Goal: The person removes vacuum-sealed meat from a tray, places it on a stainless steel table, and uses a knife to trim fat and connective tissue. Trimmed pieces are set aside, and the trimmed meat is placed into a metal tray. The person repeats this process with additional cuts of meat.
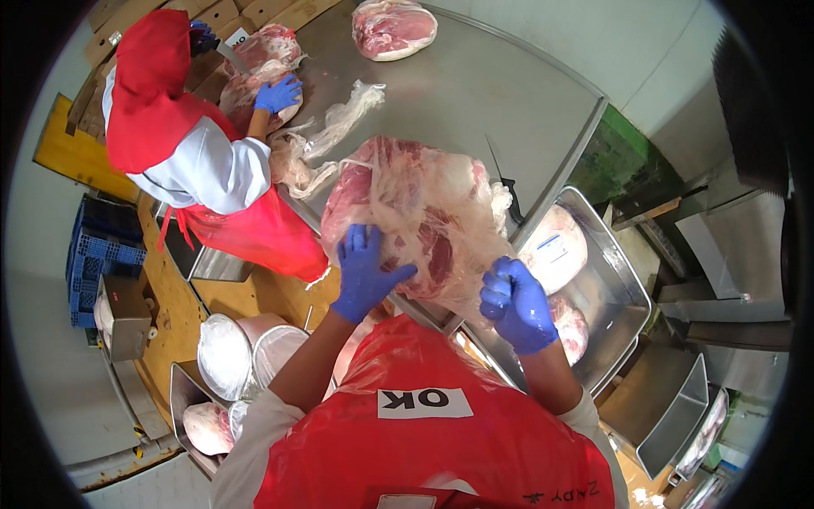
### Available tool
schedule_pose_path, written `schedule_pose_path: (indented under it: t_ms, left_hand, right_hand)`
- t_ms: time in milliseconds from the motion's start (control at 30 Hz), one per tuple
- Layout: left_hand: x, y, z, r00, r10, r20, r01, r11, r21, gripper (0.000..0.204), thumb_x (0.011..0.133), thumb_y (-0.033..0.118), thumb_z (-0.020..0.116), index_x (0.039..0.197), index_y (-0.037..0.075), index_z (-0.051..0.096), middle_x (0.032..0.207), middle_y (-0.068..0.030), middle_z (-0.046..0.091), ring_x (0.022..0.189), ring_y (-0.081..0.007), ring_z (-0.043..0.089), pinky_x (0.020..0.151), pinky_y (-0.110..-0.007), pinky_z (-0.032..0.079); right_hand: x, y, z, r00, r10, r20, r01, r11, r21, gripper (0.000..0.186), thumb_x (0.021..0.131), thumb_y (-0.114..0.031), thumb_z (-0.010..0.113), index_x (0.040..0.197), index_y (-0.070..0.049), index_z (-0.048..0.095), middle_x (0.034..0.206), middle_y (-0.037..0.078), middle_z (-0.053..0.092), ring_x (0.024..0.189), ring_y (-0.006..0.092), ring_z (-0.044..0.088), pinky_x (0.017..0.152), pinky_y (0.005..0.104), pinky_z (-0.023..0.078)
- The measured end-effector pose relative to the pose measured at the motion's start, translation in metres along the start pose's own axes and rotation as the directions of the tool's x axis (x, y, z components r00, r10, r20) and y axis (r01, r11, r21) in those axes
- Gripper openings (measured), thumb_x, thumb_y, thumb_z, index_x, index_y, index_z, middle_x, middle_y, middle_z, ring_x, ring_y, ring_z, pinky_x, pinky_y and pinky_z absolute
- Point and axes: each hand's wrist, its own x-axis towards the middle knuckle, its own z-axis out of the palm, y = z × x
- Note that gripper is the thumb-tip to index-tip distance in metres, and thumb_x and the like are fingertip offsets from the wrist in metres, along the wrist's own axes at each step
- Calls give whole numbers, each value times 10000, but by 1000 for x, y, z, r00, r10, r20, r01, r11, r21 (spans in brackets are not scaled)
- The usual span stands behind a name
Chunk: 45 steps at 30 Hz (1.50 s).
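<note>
A large raw meat cut lies before me at the near edge of the metal table, partly covered by a thin, whitish, see-through sheet. My left hand, in a blue glove, rests on the near left side of the meat with its fingers spread. At the near right corner, my right hand is closed in a fist on the edge of that sheet. Whether the sheet is membrane or film, I cannot tell. A knife with a black handle lies on the table to the right of the meat.
A co-worker at left holds a knife over another meat cut. Whitish strips lie between us. A further cut sits at the far side. A metal tub with wrapped meat stands right; a metal cart stands lower left.
</note>
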Motion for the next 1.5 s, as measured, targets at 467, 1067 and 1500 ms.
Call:
schedule_pose_path:
  t_ms: [467, 1067, 1500]
  left_hand:
    - [-20, 94, 26, 521, 328, 788, 770, 218, -599, 252, 1006, 215, 494, 841, 50, 588, 723, -40, 574, 588, -116, 539, 546, -290, 458]
    - [-47, 43, -20, 926, -120, 357, 315, 766, -560, 549, 858, 385, 743, 1273, 65, 577, 1150, -119, 619, 1008, -253, 614, 870, -369, 510]
    - [-58, 37, 15, 949, 257, 186, -246, 966, -76, 524, 806, 221, 711, 1305, 114, 592, 1371, -136, 523, 1269, -384, 475, 1073, -522, 358]
  right_hand:
    - [2, 1, -32, 573, -643, 508, 382, -339, -860, 343, 841, -212, 747, 1122, -55, 628, 1062, 191, 600, 982, 361, 614, 841, 443, 512]
    - [85, -35, -122, 720, -355, 597, 254, -666, -702, 493, 981, -352, 569, 557, -112, 642, 555, 144, 600, 532, 357, 588, 702, 449, 488]
    - [22, 70, -137, 730, -479, 488, 407, -270, -873, 240, 823, -263, 771, 879, -66, 646, 812, 140, 634, 727, 329, 643, 653, 420, 512]
